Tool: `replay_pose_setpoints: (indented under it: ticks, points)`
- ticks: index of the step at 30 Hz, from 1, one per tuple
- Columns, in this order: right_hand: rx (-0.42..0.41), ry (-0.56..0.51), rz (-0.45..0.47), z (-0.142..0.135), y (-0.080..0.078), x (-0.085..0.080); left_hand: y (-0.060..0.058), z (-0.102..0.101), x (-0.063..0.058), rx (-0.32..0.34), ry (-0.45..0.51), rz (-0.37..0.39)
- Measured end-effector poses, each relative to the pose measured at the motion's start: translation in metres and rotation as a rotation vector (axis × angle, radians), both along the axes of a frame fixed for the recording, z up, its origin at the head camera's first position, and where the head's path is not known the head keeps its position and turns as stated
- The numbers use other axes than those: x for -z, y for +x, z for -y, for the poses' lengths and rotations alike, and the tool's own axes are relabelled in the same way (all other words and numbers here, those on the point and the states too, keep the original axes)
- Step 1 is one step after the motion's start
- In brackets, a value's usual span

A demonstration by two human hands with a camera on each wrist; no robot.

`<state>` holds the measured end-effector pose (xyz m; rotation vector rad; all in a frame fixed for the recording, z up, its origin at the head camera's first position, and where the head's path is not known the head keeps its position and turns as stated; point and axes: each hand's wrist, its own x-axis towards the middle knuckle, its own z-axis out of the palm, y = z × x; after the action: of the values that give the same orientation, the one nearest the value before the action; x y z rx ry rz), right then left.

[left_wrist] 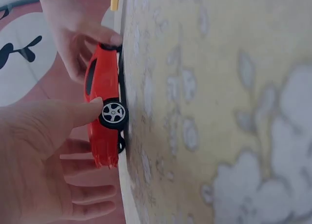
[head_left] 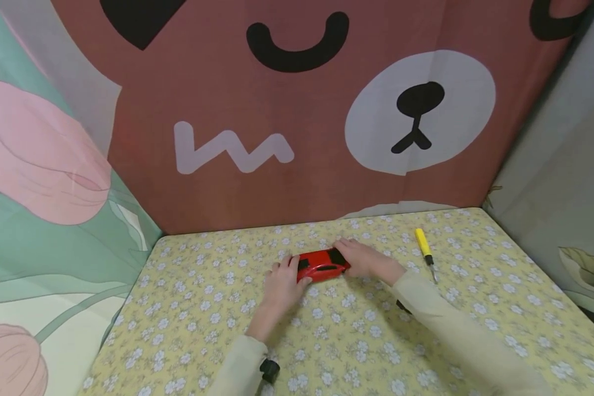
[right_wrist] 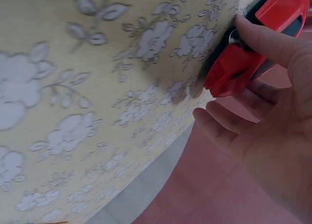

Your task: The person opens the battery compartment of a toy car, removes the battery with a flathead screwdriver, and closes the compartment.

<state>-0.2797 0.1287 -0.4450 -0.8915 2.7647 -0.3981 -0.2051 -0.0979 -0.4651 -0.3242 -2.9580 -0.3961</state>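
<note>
A red toy car [head_left: 322,265] with black windows sits on the flowered cloth, lying sideways between both hands. My left hand [head_left: 283,283] grips its left end. In the left wrist view, the thumb presses by a silver-spoked wheel [left_wrist: 113,113], while the lower fingers extend past the body. At the car's other end, my right hand [head_left: 358,257] pinches it between thumb and fingers. The right wrist view shows that thumb [right_wrist: 265,39] over a wheel, with the fingers on the car's far side. The hands partly cover both ends of the car.
A screwdriver [head_left: 424,247] with a yellow handle lies to the right of the right hand, its metal tip toward the front. The yellow flowered tabletop [head_left: 218,308] meets a brown bear-print curtain [head_left: 257,198] at the back. Patterned cloth hangs on both sides.
</note>
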Motion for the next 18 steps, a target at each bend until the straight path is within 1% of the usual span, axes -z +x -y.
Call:
replay_pose_setpoints:
  ticks: [4, 7, 12, 18]
  points:
    - [0.017, 0.0, 0.024, -0.004, 0.004, 0.003, -0.004, 0.007, 0.004, 0.037, 0.014, 0.015]
    - [0.018, 0.004, 0.031, -0.007, 0.007, 0.004, -0.008, 0.012, 0.004, 0.08, 0.041, 0.036]
    - [0.02, -0.009, 0.023, -0.011, 0.01, 0.006, -0.013, 0.016, 0.004, 0.155, 0.066, 0.092]
    - [0.037, -0.025, 0.033, -0.017, 0.012, 0.008, -0.021, 0.016, 0.0, 0.206, 0.105, 0.155]
